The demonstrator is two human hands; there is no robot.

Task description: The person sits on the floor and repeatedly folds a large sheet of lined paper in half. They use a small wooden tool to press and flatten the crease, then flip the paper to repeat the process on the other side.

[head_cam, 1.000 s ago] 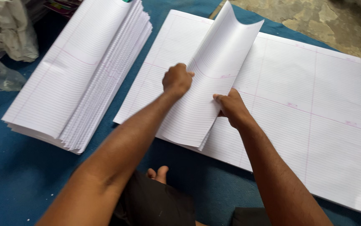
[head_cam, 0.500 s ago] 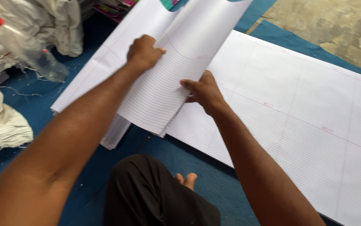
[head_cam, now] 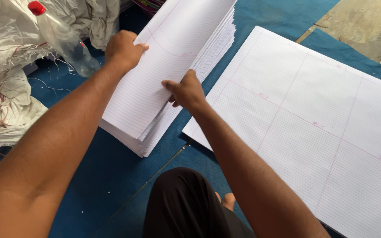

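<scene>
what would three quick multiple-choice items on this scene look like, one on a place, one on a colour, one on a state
1. Where does the stack of folded ruled sheets lie relative to the big flat ruled sheets?
A. to their left
B. on top of them
C. to their right

2. What colour is the cap of the plastic bottle?
A. blue
B. red
C. white

3. How do the hands stand on the stack?
A. both lifted clear of it
B. only one touches it
C. both rest on its top sheet

Answers:
1 A, the stack sits on the blue mat, left of the flat sheets.
2 B, the cap is plainly red.
3 C, the left hand and right hand both touch the top sheet.
</scene>
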